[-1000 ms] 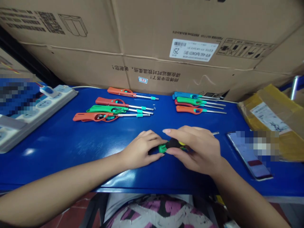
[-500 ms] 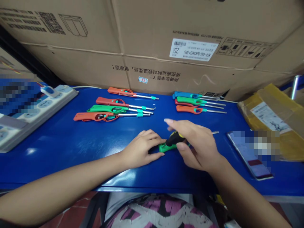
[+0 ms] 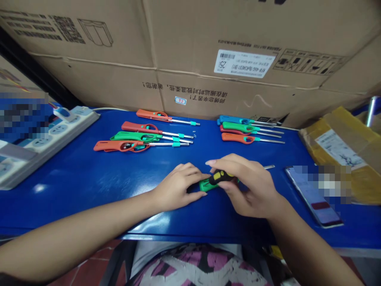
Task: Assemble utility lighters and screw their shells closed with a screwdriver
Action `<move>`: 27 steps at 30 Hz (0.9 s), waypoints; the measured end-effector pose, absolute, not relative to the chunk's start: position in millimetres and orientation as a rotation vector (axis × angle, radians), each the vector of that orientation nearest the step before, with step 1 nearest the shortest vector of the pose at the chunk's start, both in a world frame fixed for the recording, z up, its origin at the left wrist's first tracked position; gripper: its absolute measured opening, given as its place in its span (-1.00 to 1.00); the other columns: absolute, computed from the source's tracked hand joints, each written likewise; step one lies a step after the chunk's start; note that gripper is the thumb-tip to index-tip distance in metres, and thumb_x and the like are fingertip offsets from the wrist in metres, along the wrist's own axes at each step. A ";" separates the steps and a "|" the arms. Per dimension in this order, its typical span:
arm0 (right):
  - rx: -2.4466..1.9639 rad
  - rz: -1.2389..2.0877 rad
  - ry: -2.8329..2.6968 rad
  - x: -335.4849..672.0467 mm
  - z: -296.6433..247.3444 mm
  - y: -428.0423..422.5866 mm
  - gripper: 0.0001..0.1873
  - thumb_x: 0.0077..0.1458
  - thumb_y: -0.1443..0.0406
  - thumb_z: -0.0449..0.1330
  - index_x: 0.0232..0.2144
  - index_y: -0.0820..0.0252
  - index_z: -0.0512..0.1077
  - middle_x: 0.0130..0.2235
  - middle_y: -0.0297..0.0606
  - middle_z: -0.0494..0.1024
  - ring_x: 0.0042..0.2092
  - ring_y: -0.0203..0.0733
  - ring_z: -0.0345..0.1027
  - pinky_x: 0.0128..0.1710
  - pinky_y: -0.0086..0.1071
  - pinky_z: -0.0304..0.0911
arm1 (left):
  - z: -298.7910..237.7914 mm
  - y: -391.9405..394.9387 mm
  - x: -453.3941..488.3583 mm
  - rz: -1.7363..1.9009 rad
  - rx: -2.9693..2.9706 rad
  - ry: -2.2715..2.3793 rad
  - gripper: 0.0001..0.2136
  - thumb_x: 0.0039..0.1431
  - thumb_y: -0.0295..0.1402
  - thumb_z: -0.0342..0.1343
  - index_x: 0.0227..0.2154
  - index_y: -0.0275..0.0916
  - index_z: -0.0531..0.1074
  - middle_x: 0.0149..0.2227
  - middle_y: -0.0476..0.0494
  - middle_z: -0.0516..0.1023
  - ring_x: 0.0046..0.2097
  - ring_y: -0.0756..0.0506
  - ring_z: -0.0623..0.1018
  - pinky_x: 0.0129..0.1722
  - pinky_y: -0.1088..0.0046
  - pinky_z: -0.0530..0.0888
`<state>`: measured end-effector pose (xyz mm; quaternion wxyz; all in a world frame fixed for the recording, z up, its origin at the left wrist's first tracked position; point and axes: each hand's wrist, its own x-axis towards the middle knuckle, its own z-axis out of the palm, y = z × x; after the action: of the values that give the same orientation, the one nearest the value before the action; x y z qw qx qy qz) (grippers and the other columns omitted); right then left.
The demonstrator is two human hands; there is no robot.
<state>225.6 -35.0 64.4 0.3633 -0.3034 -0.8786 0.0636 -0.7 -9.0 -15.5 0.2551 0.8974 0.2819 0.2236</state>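
A green gas lighter (image 3: 204,185) lies on the blue table in front of me, its metal tube tip emerging beyond my right hand. My left hand (image 3: 176,189) rests on the table with thumb and forefinger closed about the lighter's handle end. In my right hand (image 3: 253,186) is a screwdriver (image 3: 219,175) with a black and yellow handle, gripped between thumb and fingers over the lighter. The screwdriver's tip and the lighter's middle are hidden by the handle and my fingers.
At the back left lie several orange, red and green lighters (image 3: 139,128); another group (image 3: 238,137) is at the back right. A power strip (image 3: 59,133) stands left. A phone (image 3: 315,198) and a yellow-taped package (image 3: 342,147) are right. A cardboard box (image 3: 184,47) walls the back.
The screwdriver's handle has turned and tilted lower, showing more yellow. My right fingers have shifted around it. My left hand keeps its place on the lighter.
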 end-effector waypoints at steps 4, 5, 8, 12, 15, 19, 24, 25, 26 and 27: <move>-0.796 -0.118 -2.256 227.1 64.2 -35.1 -0.67 0.34 0.14 0.17 0.05 0.18 0.45 -0.30 -0.26 0.60 -0.36 -0.25 0.46 -0.40 -0.40 0.29 | -15.0 -9.1 -0.4 0.627 2.443 0.759 -0.64 0.33 -0.22 0.19 0.14 -0.14 0.43 0.00 -0.17 0.57 0.02 -0.20 0.51 0.01 0.21 0.39; -0.756 -0.057 -2.270 227.5 64.7 -35.3 -0.64 0.38 0.18 0.08 0.13 0.20 0.41 -0.20 -0.19 0.63 -0.25 -0.21 0.52 -0.33 -0.38 0.34 | -15.0 -9.0 -0.4 0.639 2.447 0.757 -0.63 0.32 -0.22 0.20 0.14 -0.15 0.43 0.02 -0.18 0.57 0.02 -0.21 0.51 0.01 0.20 0.39; -0.649 0.184 -2.276 227.7 66.4 -36.0 -0.54 0.38 0.36 -0.08 0.26 0.19 0.30 0.02 -0.12 0.59 0.00 -0.18 0.51 -0.15 -0.34 0.40 | -15.9 -8.8 -0.4 0.658 2.452 0.748 -0.64 0.30 -0.21 0.22 0.12 -0.16 0.45 -0.01 -0.19 0.57 0.00 -0.22 0.51 0.00 0.19 0.40; -0.742 -0.079 -2.253 226.8 67.6 -36.5 -0.68 0.31 0.29 0.19 0.10 0.09 0.45 -0.33 -0.33 0.59 -0.36 -0.27 0.48 -0.38 -0.39 0.30 | -17.8 -8.5 -0.8 0.661 2.457 0.747 -0.65 0.33 -0.22 0.19 0.13 -0.13 0.44 -0.08 -0.16 0.58 -0.05 -0.20 0.51 -0.04 0.21 0.40; -0.760 -0.072 -2.301 225.6 70.3 -37.7 -0.63 0.39 0.21 0.06 0.16 0.18 0.40 -0.23 -0.22 0.63 -0.24 -0.21 0.53 -0.32 -0.36 0.32 | -17.7 -8.3 -0.7 0.667 2.457 0.735 -0.63 0.33 -0.19 0.19 0.14 -0.14 0.43 -0.02 -0.18 0.57 -0.01 -0.21 0.50 0.01 0.18 0.39; -0.671 0.163 -2.367 223.1 74.1 -40.6 -0.58 0.40 0.34 -0.09 0.23 0.19 0.32 0.03 -0.14 0.59 0.00 -0.23 0.51 -0.20 -0.39 0.35 | -16.1 -8.2 -0.1 0.673 2.436 0.742 -0.68 0.30 -0.20 0.22 0.05 -0.18 0.48 -0.09 -0.17 0.57 -0.05 -0.20 0.49 -0.04 0.20 0.40; -0.748 -0.099 -2.346 225.9 70.9 -39.5 -0.63 0.38 0.10 0.12 0.09 0.16 0.42 -0.32 -0.30 0.61 -0.36 -0.27 0.48 -0.35 -0.38 0.28 | -16.4 -7.5 -0.5 0.665 2.418 0.735 -0.66 0.28 -0.20 0.25 0.07 -0.16 0.47 -0.11 -0.14 0.58 -0.06 -0.19 0.51 -0.05 0.22 0.40; -0.750 -0.045 -2.370 227.1 69.9 -38.7 -0.59 0.43 0.11 0.03 0.17 0.20 0.37 -0.23 -0.22 0.63 -0.27 -0.24 0.52 -0.30 -0.37 0.31 | -16.8 -7.3 -0.7 0.676 2.416 0.734 -0.64 0.29 -0.20 0.24 0.10 -0.15 0.45 -0.08 -0.15 0.58 -0.05 -0.20 0.51 -0.03 0.21 0.39; -0.737 0.052 -2.397 228.1 69.1 -37.8 -0.55 0.46 0.16 -0.07 0.25 0.23 0.29 -0.08 -0.13 0.63 -0.13 -0.21 0.54 -0.22 -0.36 0.35 | -17.1 -7.1 -0.9 0.688 2.414 0.735 -0.63 0.29 -0.20 0.24 0.11 -0.14 0.45 -0.06 -0.16 0.58 -0.03 -0.20 0.51 -0.01 0.20 0.39; -0.719 0.161 -2.409 228.9 68.2 -37.0 -0.53 0.47 0.23 -0.14 0.31 0.25 0.20 0.05 -0.07 0.59 0.00 -0.20 0.51 -0.15 -0.36 0.36 | -17.3 -7.0 -0.9 0.694 2.410 0.737 -0.62 0.28 -0.20 0.24 0.11 -0.14 0.45 -0.05 -0.17 0.58 -0.02 -0.21 0.52 0.00 0.20 0.39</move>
<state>228.9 -37.0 68.2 0.3061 -0.2719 -0.9103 0.0607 -0.9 -7.0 -17.3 0.2610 0.8901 0.2720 0.2562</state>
